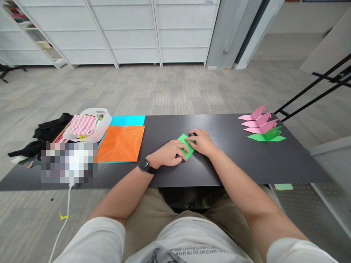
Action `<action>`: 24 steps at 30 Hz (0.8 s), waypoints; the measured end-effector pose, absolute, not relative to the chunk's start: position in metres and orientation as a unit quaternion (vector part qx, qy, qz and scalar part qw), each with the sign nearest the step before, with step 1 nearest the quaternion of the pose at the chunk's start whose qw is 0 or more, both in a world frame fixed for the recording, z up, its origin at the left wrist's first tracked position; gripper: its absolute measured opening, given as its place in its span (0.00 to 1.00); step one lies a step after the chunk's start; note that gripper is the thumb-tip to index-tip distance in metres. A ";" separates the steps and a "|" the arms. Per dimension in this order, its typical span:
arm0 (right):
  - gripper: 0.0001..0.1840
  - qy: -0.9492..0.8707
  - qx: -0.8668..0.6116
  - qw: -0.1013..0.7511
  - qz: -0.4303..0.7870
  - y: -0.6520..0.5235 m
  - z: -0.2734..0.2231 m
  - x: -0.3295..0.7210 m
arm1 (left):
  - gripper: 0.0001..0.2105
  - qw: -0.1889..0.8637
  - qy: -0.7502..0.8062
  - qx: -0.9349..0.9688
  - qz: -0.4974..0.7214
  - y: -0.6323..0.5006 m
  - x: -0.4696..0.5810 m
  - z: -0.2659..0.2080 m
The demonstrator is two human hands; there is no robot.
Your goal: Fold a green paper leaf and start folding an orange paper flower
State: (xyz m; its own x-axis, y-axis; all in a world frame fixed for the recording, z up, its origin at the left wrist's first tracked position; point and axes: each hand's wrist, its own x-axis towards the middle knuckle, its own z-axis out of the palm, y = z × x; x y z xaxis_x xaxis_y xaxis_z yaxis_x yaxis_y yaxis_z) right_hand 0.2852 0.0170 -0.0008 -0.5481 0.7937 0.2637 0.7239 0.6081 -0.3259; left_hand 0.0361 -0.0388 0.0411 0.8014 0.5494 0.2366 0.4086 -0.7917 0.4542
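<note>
A small folded piece of green origami paper (pixel 189 152) lies on the dark table, turned so that a corner faces away from me. My left hand (pixel 170 151), below a black watch, bends its fingers onto the paper's left and lower part. From the other side, my right hand (pixel 202 141) presses its fingertips on the paper's right part. Both hands touch the sheet, and their fingers hide some of its folds. At the table's far right stand folded paper birds: several pink ones (pixel 261 126) and a green one (pixel 270 136) nearest to me.
Orange paper sheets (pixel 123 144) lie left of my hands, over blue paper (pixel 128 120). A white plastic basket (pixel 105 126) with a pink zigzag item stands beyond, beside black cloth (pixel 52 128). A white cable (pixel 67 208) hangs off the table's near left edge.
</note>
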 end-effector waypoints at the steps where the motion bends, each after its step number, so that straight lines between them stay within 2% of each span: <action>1: 0.13 -0.875 -0.433 0.196 0.090 0.017 -0.001 0.285 | 0.15 0.193 0.269 0.922 0.198 -0.037 0.036 0.040; 5: 0.13 -0.876 -0.432 0.194 0.090 0.018 0.000 0.285 | 0.10 0.151 0.380 0.877 0.253 -0.029 0.038 0.032; 9: 0.13 -0.877 -0.431 0.193 0.090 0.019 0.000 0.285 | 0.11 0.123 0.442 0.858 0.229 -0.025 0.043 0.023; 19: 0.14 -0.877 -0.426 0.202 0.090 0.020 -0.004 0.287 | 0.23 0.108 0.370 0.903 0.192 -0.034 0.040 0.026; 24: 0.14 -0.880 -0.405 0.223 0.110 0.023 -0.003 0.290 | 0.20 0.141 0.342 0.911 0.183 -0.034 0.038 0.027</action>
